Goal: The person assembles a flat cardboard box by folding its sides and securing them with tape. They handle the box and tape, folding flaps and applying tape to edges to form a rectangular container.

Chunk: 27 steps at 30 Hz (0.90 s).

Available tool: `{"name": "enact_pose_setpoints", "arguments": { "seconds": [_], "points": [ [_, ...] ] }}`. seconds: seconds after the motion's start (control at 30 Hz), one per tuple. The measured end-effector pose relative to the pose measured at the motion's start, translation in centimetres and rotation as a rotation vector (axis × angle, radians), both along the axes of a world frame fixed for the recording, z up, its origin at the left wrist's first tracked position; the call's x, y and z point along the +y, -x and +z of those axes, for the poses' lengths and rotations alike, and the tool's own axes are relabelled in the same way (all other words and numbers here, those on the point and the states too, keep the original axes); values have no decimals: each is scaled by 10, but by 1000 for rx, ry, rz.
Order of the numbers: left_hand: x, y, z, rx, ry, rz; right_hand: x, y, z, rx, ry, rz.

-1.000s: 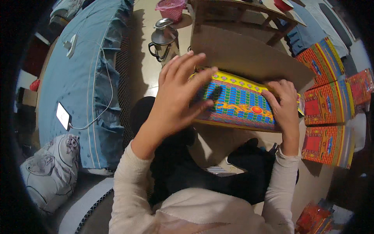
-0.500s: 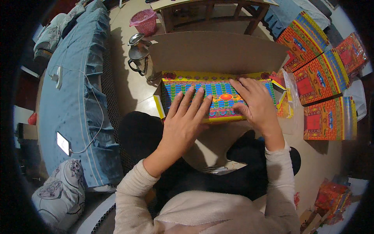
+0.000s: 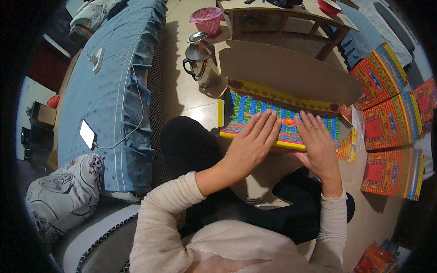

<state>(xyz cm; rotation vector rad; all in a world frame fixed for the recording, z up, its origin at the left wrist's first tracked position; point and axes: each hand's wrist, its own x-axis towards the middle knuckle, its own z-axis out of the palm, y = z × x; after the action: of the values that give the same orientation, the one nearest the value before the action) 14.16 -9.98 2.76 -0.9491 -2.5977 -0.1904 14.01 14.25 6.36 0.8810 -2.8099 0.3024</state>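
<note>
My left hand (image 3: 259, 134) lies flat, fingers stretched out, on a brightly printed cardboard panel (image 3: 243, 107) with a blue and green tile pattern. Right of it, my right hand (image 3: 316, 141) rests on the same panel with its fingers out straight. An orange oval (image 3: 288, 122) shows between the fingertips of both. The panel belongs to a partly folded cardboard piece, with a yellow strip (image 3: 287, 96) along its far side and a large plain brown flap (image 3: 287, 66) standing up behind. Short side flaps stick up at either end. My palms hide part of the near edge.
Several printed brick-pattern cardboard pieces (image 3: 391, 116) stand at the right. A metal jug (image 3: 202, 63) and a pink basket (image 3: 207, 22) are on the floor beyond. To the left is a blue-covered couch (image 3: 116, 95) with a phone (image 3: 88, 134) on a cable. A wooden table (image 3: 273, 11) stands behind.
My left hand has slid right across the panel toward the orange oval, its fingers drawn closer together. The right hand's fingers are also straighter and closer together. The whole view has shifted.
</note>
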Motion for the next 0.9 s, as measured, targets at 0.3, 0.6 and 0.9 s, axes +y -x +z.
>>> {"name": "enact_pose_setpoints", "arguments": {
  "seconds": [0.3,0.6,0.9],
  "points": [
    [-15,3,3,-13,-50,-105,16,-3,-7,1,8,36],
    [-41,-1,3,28,-51,-34,48,-22,-17,115,53,-59],
    [-49,-3,3,69,-41,-49,53,-35,-21,204,54,-80]
  ]
}}
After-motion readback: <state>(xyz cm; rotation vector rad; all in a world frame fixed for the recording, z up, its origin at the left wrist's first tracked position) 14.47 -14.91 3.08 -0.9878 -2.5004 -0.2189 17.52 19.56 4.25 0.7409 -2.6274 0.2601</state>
